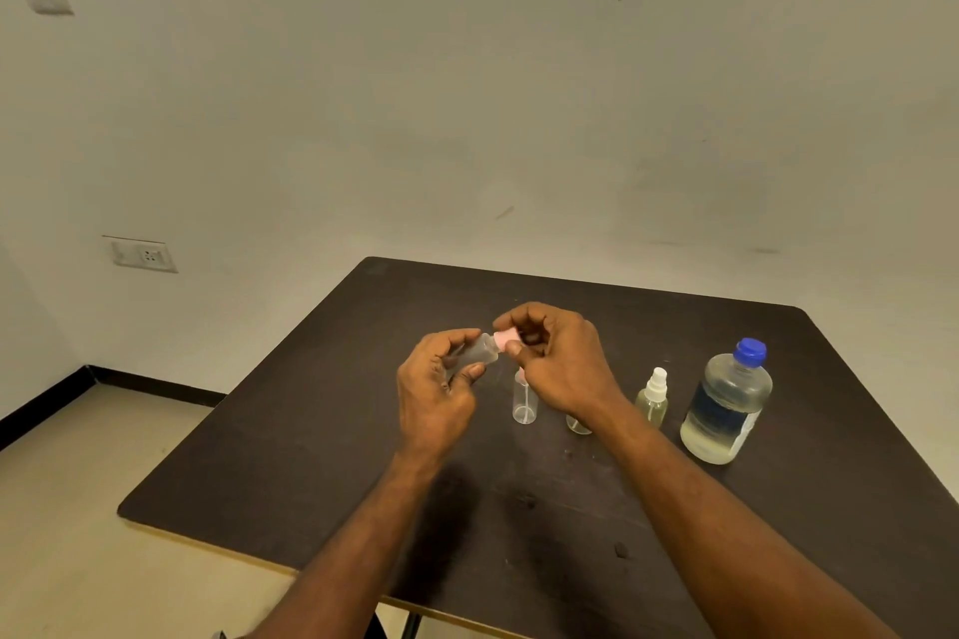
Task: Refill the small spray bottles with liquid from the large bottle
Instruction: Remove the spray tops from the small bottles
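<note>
left hand [435, 387]: wrapped round tilted clear spray bottle [480, 351], held above bench [322, 441]
right hand [558, 362]: pinching that bottle's pink cap [505, 339]
below right hand: clear empty bottle [524, 400], upright
right of right hand: white-capped spray bottle [653, 397], then large blue-capped bottle [726, 405], part full

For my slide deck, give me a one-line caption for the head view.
Left hand holds a small bottle while the right hand grips its pink cap; large bottle waits capped.

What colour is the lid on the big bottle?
Blue. The large bottle's cap shows clearly in the head view.
</note>
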